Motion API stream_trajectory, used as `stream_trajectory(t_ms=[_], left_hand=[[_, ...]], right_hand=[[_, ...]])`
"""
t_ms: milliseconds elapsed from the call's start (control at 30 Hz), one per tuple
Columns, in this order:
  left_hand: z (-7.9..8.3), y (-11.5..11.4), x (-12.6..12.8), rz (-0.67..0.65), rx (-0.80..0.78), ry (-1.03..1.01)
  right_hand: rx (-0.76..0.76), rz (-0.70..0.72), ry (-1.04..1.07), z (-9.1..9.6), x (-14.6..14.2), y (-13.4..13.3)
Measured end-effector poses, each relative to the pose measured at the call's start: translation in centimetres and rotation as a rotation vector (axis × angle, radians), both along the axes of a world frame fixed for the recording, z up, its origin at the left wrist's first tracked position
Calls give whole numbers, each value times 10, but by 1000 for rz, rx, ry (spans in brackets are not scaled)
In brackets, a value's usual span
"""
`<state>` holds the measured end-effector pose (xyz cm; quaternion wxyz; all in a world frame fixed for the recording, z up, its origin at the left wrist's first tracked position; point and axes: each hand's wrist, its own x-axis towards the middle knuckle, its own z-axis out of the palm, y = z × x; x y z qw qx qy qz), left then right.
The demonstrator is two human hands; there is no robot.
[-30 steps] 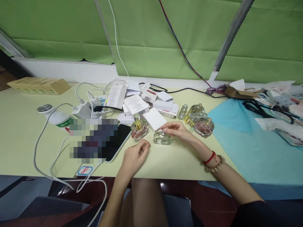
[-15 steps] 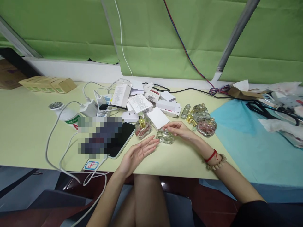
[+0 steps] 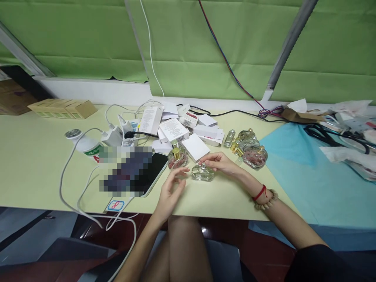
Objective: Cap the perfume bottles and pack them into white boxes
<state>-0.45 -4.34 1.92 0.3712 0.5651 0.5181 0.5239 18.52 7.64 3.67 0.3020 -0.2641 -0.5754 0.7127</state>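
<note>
A clear glass perfume bottle (image 3: 202, 174) stands on the table in front of me. My right hand (image 3: 219, 162) pinches it near its neck with the fingertips. To its left, my left hand (image 3: 172, 190) is held with the fingers slightly bent and apart, nothing in them. Just behind those fingers is a pinkish perfume bottle (image 3: 178, 158) with a gold collar; my fingers partly cover it, and whether they touch it I cannot tell. Several more perfume bottles (image 3: 255, 157) are grouped to the right of my right hand, with small gold parts (image 3: 236, 149) among them.
Several white boxes (image 3: 174, 129) are piled behind the bottles. A phone (image 3: 157, 168) and a white container (image 3: 86, 145) lie to the left, among white cables (image 3: 61, 184). Blue sheeting (image 3: 317, 188) covers the right side. Cardboard boxes (image 3: 63, 109) stand at the back left.
My left hand has drawn back from the clear bottle and bent its fingers, moving toward the pinkish one. My right hand stays at the clear bottle's neck.
</note>
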Motion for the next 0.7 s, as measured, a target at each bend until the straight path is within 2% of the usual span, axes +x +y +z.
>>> stream_trajectory(t_ms=[67, 167, 267, 400, 467, 567, 633, 700], left_hand=[[-1, -1, 7, 74, 123, 183], [-1, 4, 20, 137, 218, 278], [-3, 14, 32, 123, 205, 330], [-10, 22, 38, 31, 156, 485], [-12, 21, 36, 10, 171, 528], [-12, 17, 33, 12, 189, 547], [-10, 15, 32, 13, 192, 549], [-10, 15, 33, 25, 192, 550]], right_hand=[[-11, 21, 2, -1, 0, 0], [-3, 32, 2, -1, 1, 1], [27, 53, 3, 0, 2, 0], [47, 58, 22, 3, 3, -1], [71, -62, 37, 5, 5, 1], [195, -437, 20, 9, 15, 9], [410, -707, -81, 12, 25, 16], [720, -904, -270, 14, 36, 20]])
